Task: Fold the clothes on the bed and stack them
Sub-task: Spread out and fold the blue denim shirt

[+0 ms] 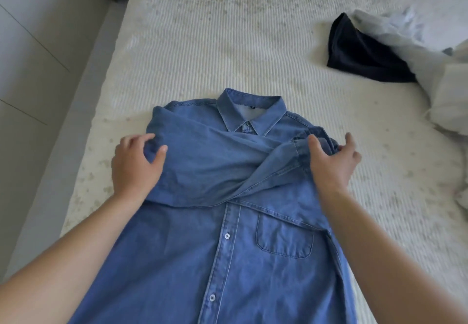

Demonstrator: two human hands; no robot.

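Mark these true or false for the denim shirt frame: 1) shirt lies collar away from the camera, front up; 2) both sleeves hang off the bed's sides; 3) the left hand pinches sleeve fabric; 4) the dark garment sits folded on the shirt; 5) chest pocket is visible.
1. True. The denim shirt lies front up on the bed, collar at the far end.
2. False. Both sleeves are folded across the chest and overlap there.
3. True. The left hand pinches the fabric at the sleeve's left edge.
4. False. The dark garment lies apart from the shirt, far right, beside white bedding.
5. True. The pocket shows below the crossed sleeves; the right hand holds the other sleeve's cuff.
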